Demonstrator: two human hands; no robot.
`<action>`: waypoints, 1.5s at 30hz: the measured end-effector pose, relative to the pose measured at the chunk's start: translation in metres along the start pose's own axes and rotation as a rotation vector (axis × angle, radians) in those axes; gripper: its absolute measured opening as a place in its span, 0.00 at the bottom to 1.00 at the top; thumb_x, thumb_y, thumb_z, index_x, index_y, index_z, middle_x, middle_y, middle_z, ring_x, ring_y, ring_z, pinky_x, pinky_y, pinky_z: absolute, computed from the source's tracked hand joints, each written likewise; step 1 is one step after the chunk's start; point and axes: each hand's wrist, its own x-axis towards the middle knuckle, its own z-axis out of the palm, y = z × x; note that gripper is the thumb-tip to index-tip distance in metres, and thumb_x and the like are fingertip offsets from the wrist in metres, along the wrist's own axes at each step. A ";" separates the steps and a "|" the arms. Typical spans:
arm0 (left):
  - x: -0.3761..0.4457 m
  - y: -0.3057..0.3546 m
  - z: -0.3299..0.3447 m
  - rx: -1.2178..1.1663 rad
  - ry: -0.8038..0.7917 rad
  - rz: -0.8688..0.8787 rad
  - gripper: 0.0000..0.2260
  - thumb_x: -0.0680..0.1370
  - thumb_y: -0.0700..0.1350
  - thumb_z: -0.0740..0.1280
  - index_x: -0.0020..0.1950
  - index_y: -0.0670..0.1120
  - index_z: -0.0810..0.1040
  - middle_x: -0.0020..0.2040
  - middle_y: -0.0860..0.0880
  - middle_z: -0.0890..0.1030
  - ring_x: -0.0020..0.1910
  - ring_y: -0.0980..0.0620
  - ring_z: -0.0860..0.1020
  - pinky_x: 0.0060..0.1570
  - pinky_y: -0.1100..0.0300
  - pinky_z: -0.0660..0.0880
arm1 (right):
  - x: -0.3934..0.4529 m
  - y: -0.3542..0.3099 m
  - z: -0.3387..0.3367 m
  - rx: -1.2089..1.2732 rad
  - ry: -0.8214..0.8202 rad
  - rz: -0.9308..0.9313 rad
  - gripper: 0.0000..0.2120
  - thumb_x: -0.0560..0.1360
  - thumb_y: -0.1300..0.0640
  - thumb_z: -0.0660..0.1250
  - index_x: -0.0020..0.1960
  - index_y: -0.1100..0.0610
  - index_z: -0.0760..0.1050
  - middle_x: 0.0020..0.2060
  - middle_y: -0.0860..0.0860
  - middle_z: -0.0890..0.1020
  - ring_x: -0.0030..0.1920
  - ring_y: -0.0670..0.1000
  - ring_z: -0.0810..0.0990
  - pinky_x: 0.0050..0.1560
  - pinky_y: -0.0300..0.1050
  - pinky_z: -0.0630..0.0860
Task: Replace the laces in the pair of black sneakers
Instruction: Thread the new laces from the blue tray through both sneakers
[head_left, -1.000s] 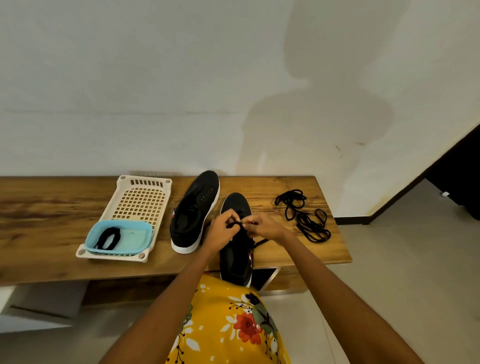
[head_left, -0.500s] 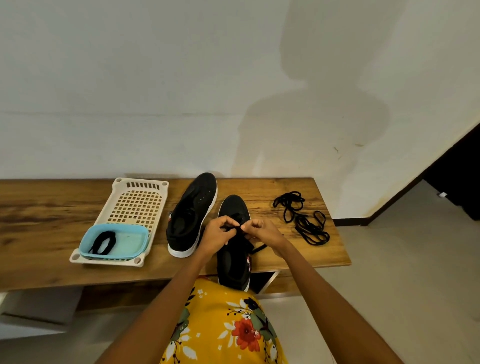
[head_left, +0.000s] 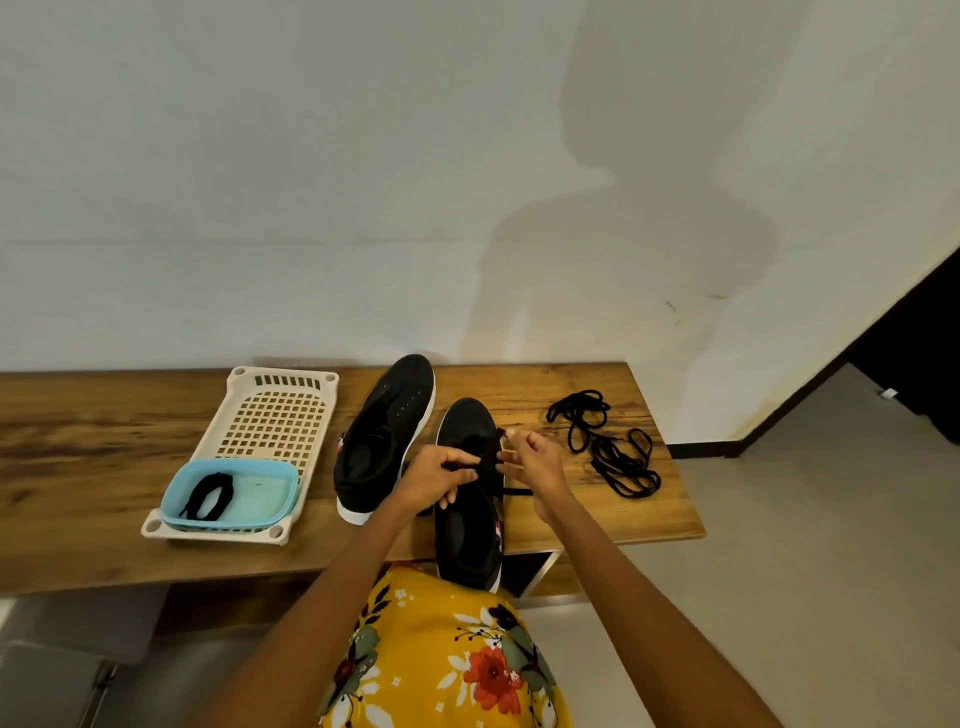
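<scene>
Now, starting at the left of the wooden bench (head_left: 78, 467), we see a cream slotted tray (head_left: 270, 415) with a blue tub (head_left: 270, 493) at its near end, a short black lace (head_left: 208, 493) curled inside. Beside it lies the left sneaker (head_left: 387, 436), unlaced, toe to the wall. Our left hand (head_left: 436, 480) reaches in with its fingers curled, pinching the black lace (head_left: 485, 462) over the tongue of the right sneaker (head_left: 467, 535), whose heel overhangs the bench's front edge. Our right hand (head_left: 535, 465) meets it from the other side, thumb and forefinger nipping the same lace, the other fingers loosely raised. Farther right lies a loose tangle of laces (head_left: 605, 441). Compared with half a second ago, the hands sit slightly farther apart, the right one opened up a little.
</scene>
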 end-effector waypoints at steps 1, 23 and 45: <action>0.001 0.001 0.001 0.005 0.005 -0.004 0.10 0.76 0.38 0.67 0.57 0.44 0.79 0.25 0.48 0.74 0.17 0.59 0.69 0.21 0.68 0.68 | -0.003 0.003 0.000 0.006 0.002 -0.001 0.10 0.80 0.54 0.62 0.46 0.59 0.76 0.41 0.54 0.79 0.41 0.49 0.80 0.39 0.40 0.79; -0.006 -0.004 0.025 0.282 0.273 0.103 0.12 0.75 0.42 0.69 0.57 0.42 0.81 0.55 0.45 0.81 0.57 0.50 0.77 0.56 0.65 0.67 | -0.044 0.034 -0.010 -0.121 -0.158 0.027 0.05 0.79 0.56 0.62 0.51 0.57 0.73 0.49 0.53 0.78 0.52 0.49 0.77 0.48 0.38 0.74; -0.015 0.020 0.033 0.397 0.357 -0.065 0.07 0.75 0.48 0.69 0.51 0.48 0.82 0.50 0.50 0.83 0.51 0.50 0.80 0.45 0.58 0.75 | -0.064 -0.031 -0.030 0.302 0.006 -0.146 0.12 0.80 0.51 0.60 0.46 0.59 0.76 0.41 0.52 0.80 0.43 0.48 0.78 0.51 0.44 0.75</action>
